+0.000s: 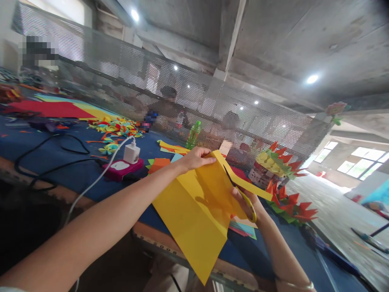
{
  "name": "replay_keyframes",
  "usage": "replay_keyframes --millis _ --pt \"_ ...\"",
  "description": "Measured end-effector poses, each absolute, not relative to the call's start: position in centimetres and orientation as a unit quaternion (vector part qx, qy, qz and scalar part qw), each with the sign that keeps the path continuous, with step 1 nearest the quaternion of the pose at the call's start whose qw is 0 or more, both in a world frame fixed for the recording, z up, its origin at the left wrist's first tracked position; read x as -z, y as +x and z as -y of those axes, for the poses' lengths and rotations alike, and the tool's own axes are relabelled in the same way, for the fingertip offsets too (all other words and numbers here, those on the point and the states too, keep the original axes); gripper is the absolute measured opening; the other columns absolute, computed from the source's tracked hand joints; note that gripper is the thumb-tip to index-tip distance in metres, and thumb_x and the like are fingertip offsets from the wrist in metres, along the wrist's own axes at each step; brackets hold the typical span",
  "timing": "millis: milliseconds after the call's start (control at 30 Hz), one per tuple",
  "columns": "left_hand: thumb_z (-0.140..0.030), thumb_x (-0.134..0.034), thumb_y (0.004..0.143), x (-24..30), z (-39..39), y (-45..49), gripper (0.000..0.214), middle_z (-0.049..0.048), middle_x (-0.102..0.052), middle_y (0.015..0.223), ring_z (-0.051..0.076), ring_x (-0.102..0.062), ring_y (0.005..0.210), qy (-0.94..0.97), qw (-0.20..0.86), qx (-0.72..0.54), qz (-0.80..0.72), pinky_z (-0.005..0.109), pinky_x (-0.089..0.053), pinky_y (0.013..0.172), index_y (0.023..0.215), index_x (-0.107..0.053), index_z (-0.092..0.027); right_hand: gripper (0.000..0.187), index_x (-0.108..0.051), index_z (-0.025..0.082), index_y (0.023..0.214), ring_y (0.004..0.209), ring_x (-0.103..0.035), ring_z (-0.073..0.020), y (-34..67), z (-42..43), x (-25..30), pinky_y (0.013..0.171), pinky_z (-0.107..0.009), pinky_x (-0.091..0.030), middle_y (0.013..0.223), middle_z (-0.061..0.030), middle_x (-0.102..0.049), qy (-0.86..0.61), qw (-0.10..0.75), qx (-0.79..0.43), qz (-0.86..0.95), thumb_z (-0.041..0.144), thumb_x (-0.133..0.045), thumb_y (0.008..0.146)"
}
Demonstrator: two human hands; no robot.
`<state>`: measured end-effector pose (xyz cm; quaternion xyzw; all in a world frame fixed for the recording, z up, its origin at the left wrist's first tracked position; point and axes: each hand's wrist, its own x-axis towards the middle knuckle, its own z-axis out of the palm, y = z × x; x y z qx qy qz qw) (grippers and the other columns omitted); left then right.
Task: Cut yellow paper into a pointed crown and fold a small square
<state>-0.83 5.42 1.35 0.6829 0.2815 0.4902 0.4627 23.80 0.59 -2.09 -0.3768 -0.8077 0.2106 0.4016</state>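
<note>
A large sheet of yellow paper [194,211] with fold creases hangs in front of me above the table edge. My left hand [197,158] pinches its upper edge between thumb and fingers. In my right hand [243,198] is a pair of yellow-handled scissors [251,209], partly hidden by the paper. The dark blades lie along a cut near the sheet's right side, where a narrow yellow strip [252,187] sticks out to the right. Most of my right fingers are behind the sheet.
A magenta power strip [123,169] with a white charger [131,153] and cables lies left on the blue table [75,162]. Behind stand a green bottle [193,134] and a perforated metal screen [121,85]. Paper scraps [117,126] lie left; folded-paper pieces [291,207] lie right.
</note>
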Motion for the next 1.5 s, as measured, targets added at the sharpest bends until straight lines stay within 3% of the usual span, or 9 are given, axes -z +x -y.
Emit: replay_keyframes --millis 300,667,833,1000,1233,1400,1500 --pt "-0.028 -0.07 0.079 -1.7 -4.7 -0.9 0.015 0.0032 -0.068 0.074 0.011 -0.061 0.063 0.676 0.48 -0.482 -0.284 0.024 -0.046 0.062 0.08 -0.067 -0.013 0.073 -0.062 0.02 0.127 0.114 -0.059 -0.0373 23.7 -0.5 1.9 0.103 -0.054 -0.041 0.109 -0.0133 -0.072 -0.405 0.386 -0.178 0.81 0.074 -0.055 0.078" --pt "-0.027 -0.071 0.079 -1.9 -4.6 -0.9 0.015 0.0033 -0.068 0.074 0.011 -0.06 0.063 0.684 0.48 -0.475 -0.277 0.023 -0.046 0.063 0.081 -0.068 -0.013 0.064 -0.07 0.022 0.112 0.109 -0.06 -0.036 23.7 -0.6 1.7 0.105 -0.051 -0.04 0.103 -0.0113 -0.073 -0.407 0.378 -0.115 0.823 0.074 -0.053 0.08" --pt "-0.025 -0.07 0.08 -2.1 -4.4 -1.0 0.013 0.0018 -0.066 0.07 0.01 -0.058 0.06 0.683 0.479 -0.477 -0.276 0.024 -0.045 0.064 0.076 -0.067 -0.013 0.05 -0.074 0.021 0.099 0.099 -0.065 -0.0331 23.7 -0.6 1.7 0.088 -0.04 -0.052 0.092 -0.0072 -0.074 -0.386 0.381 -0.16 0.824 0.066 -0.058 0.082" --pt "-0.028 -0.069 0.08 -2.0 -4.6 -1.0 0.016 0.0027 -0.067 0.073 0.011 -0.06 0.062 0.681 0.481 -0.477 -0.278 0.025 -0.045 0.064 0.078 -0.067 -0.013 0.046 -0.074 0.019 0.09 0.09 -0.064 -0.0306 23.6 -0.7 1.6 0.078 -0.036 -0.053 0.083 -0.0066 -0.071 -0.377 0.385 -0.157 0.827 0.062 -0.062 0.08" --pt "-0.03 -0.069 0.081 -2.1 -4.4 -1.0 0.019 0.0007 -0.064 0.068 0.009 -0.056 0.058 0.685 0.471 -0.474 -0.291 0.022 -0.042 0.06 0.075 -0.066 -0.013 0.046 -0.073 0.017 0.095 0.084 -0.063 -0.0291 24.1 -1.0 2.0 0.079 -0.038 -0.052 0.084 -0.008 -0.069 -0.389 0.37 -0.142 0.831 0.059 -0.064 0.08" --pt "-0.03 -0.068 0.081 -2.2 -4.1 -1.0 0.02 -0.0001 -0.062 0.066 0.009 -0.054 0.056 0.681 0.471 -0.474 -0.299 0.022 -0.041 0.06 0.072 -0.064 -0.013 0.051 -0.067 0.019 0.114 0.086 -0.065 -0.0279 24.1 -1.0 2.6 0.079 -0.038 -0.053 0.098 -0.0097 -0.071 -0.361 0.376 -0.243 0.818 0.058 -0.061 0.083" --pt "-0.031 -0.068 0.081 -2.4 -3.9 -1.0 0.021 -0.0004 -0.061 0.064 0.009 -0.053 0.055 0.687 0.461 -0.471 -0.304 0.023 -0.04 0.059 0.07 -0.063 -0.013 0.052 -0.068 0.018 0.11 0.088 -0.064 -0.0285 24.0 -0.5 2.1 0.081 -0.037 -0.052 0.092 -0.0088 -0.071 -0.368 0.358 -0.222 0.829 0.062 -0.057 0.084"
